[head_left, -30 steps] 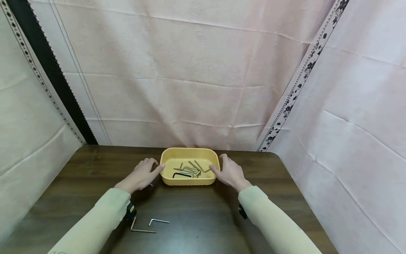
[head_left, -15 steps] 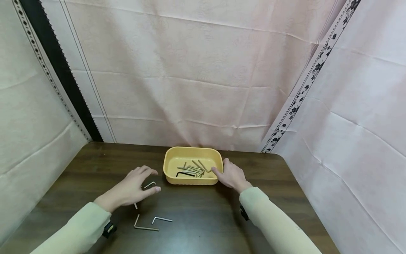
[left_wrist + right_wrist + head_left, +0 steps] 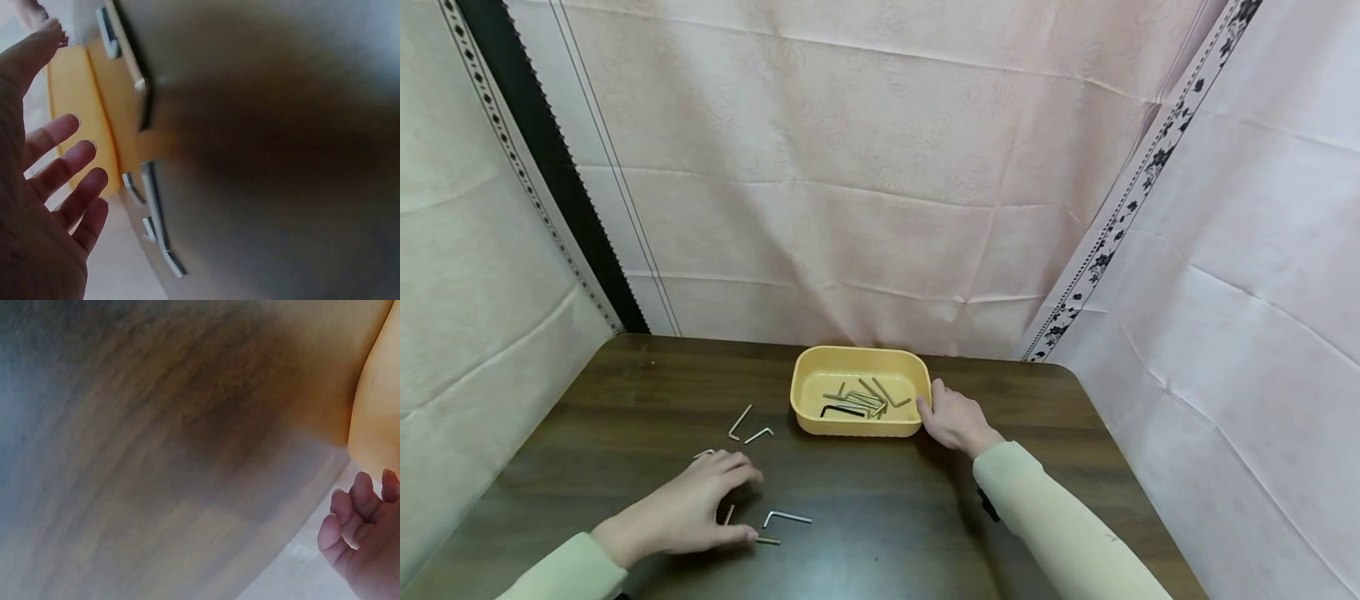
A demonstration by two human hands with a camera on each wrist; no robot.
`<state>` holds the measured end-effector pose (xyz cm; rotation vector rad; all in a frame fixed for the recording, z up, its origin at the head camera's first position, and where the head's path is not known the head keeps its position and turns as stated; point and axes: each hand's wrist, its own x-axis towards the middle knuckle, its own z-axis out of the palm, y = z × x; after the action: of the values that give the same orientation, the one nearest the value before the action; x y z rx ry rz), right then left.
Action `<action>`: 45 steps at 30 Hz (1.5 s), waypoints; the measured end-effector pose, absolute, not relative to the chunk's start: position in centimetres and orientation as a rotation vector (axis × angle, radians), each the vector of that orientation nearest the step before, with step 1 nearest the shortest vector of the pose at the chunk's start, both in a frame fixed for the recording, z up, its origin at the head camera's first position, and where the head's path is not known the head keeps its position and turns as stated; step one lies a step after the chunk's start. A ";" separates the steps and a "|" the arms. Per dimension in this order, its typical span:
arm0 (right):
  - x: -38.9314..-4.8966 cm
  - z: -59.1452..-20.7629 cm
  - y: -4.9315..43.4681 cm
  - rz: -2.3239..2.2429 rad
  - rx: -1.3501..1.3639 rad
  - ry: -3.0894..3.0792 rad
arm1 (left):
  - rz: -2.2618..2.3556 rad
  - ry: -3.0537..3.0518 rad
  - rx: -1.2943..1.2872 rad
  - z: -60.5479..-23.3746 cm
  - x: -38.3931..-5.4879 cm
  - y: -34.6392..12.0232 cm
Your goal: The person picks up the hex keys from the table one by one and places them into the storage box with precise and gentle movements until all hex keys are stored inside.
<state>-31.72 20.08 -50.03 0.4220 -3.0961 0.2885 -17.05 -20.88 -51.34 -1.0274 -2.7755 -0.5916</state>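
A yellow tray point(image 3: 805, 421) with several L-shaped hex keys point(image 3: 865, 400) inside stands at the table's back. My right hand point(image 3: 958, 417) is at its right end, thumb at the rim; in the right wrist view its fingers point(image 3: 342, 506) are loosely bent beside the tray. Over the front left of the table hovers my left hand point(image 3: 688, 504), its fingers point(image 3: 65, 165) spread with nothing held. Beneath it lies a long hex key point(image 3: 768, 541), partly hidden by the thumb. A shorter silver hex key point(image 3: 788, 517) lies just right of that hand.
Beyond my left hand, two more hex keys lie on the dark wooden table, one longer point(image 3: 740, 422) and one shorter point(image 3: 758, 435). Another hex key point(image 3: 703, 453) is partly hidden by the fingers. A pale cloth point(image 3: 850, 208) hangs behind the table.
My left hand has left the tray's left side and moved toward the front left, uncovering hex keys on the table. My right thumb has drawn back from over the tray to its rim.
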 end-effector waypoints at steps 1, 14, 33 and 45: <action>-31.8 -50.0 20.1 0.272 0.431 -3.103 | -0.595 -2.766 -1.041 -51.6 -16.9 -20.9; -32.2 -50.1 19.9 0.219 0.418 -3.171 | -0.599 -2.625 -1.157 -53.6 -16.7 -21.2; -32.2 -50.0 19.8 0.259 0.432 -3.186 | -0.631 -2.592 -1.222 -53.5 -16.4 -21.1; -32.2 -50.0 19.8 0.187 0.449 -3.159 | -0.627 -2.699 -1.186 -53.2 -16.1 -20.8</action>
<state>-32.20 19.75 -50.01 0.4494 -3.1585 0.1865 -16.09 -20.78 -53.24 -1.1858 -2.6994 -0.6275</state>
